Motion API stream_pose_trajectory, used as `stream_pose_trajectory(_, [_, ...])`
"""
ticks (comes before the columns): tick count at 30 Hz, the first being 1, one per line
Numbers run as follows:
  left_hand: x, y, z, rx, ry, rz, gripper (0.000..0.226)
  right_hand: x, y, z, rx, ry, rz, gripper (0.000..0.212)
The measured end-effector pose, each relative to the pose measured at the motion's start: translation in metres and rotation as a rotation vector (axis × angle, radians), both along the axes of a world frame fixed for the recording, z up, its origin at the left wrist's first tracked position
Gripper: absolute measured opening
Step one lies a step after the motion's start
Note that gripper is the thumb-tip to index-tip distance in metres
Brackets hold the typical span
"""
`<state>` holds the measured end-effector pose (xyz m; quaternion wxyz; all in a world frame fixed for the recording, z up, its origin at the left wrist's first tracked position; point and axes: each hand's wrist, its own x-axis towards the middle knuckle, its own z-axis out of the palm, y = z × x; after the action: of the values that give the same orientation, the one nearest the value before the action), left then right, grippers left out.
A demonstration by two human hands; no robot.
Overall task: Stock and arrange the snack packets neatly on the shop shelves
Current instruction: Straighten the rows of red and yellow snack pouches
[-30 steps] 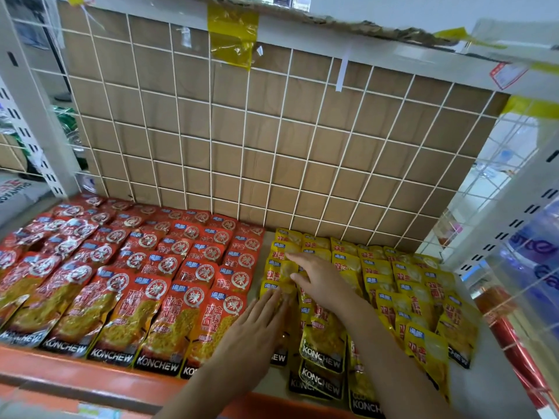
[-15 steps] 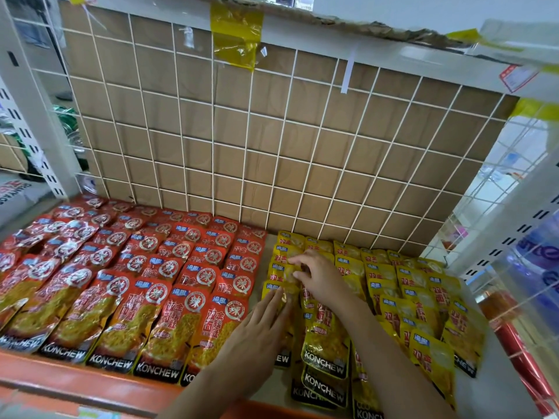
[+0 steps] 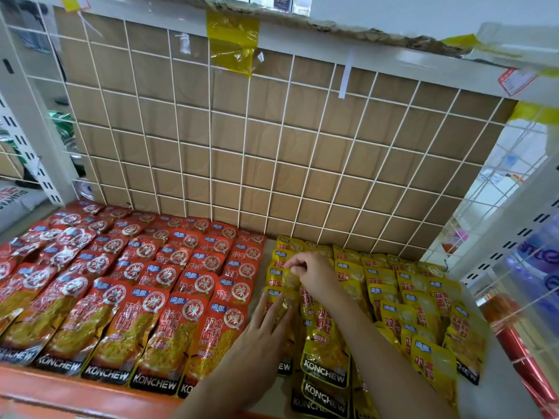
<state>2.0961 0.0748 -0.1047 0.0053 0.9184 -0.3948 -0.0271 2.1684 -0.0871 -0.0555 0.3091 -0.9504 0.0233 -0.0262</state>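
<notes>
Red snack packets (image 3: 121, 285) lie in overlapping rows over the left half of the shelf. Yellow snack packets (image 3: 405, 300) fill the right half in looser rows. My left hand (image 3: 260, 337) lies flat with straight fingers on the leftmost column of yellow packets, beside the red ones. My right hand (image 3: 311, 273) reaches further back, its fingers curled and pinching the top edge of a yellow packet (image 3: 284, 276) in that same column. My right forearm hides part of the yellow rows.
A white wire grid over brown cardboard (image 3: 272, 140) backs the shelf. An orange front lip (image 3: 75, 391) runs along the near edge. White slotted uprights (image 3: 514, 225) and a wire side panel close the right end, with other goods beyond.
My right hand has moved slightly back along the yellow column and its fingers have curled into a pinch on a packet. My left hand stays flat on the packets.
</notes>
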Motion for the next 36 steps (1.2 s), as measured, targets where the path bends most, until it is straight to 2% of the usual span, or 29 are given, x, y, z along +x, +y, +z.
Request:
stream_pose_trajectory(3, [0.001, -0.001, 0.006, 0.000, -0.076, 0.055, 0.076, 0.001, -0.001, -0.002, -0.001, -0.003, -0.011, 0.020])
stream_pose_trajectory(4, [0.000, -0.001, 0.007, -0.002, -0.032, 0.072, 0.072, 0.001, -0.001, -0.002, -0.005, -0.007, -0.012, 0.020])
stream_pose_trajectory(7, [-0.003, -0.003, -0.002, -0.109, -0.121, 0.058, 0.062, 0.002, -0.001, -0.003, -0.017, -0.009, -0.002, 0.020])
stream_pose_trajectory(10, [-0.004, -0.003, -0.004, -0.137, -0.171, 0.059, 0.065, 0.000, -0.001, -0.001, -0.031, -0.023, 0.019, 0.019])
stream_pose_trajectory(15, [-0.004, 0.000, -0.006, -0.184, -0.177, 0.086, 0.083, -0.018, -0.014, 0.009, -0.109, -0.114, -0.046, 0.017])
stream_pose_trajectory(17, [-0.004, 0.002, 0.001, -0.220, -0.126, 0.073, 0.069, -0.033, -0.024, 0.014, -0.183, -0.112, -0.085, 0.017])
stream_pose_trajectory(19, [-0.005, 0.005, 0.004, -0.275, -0.152, 0.058, 0.049, -0.052, -0.032, 0.020, -0.232, -0.064, -0.119, 0.023])
stream_pose_trajectory(22, [-0.009, 0.009, 0.005, -0.339, -0.152, 0.048, 0.045, -0.074, -0.040, 0.022, -0.289, 0.067, -0.129, 0.036])
stream_pose_trajectory(24, [-0.009, 0.011, 0.003, -0.359, -0.155, 0.046, 0.044, -0.081, -0.042, 0.020, -0.262, 0.129, -0.124, 0.036])
stream_pose_trajectory(30, [-0.011, 0.018, 0.006, -0.393, -0.092, 0.057, 0.044, -0.083, -0.039, 0.023, -0.057, 0.034, -0.165, 0.007])
stream_pose_trajectory(36, [-0.015, 0.022, 0.012, -0.509, -0.054, 0.066, 0.042, -0.082, -0.038, 0.027, 0.155, -0.023, -0.176, 0.013])
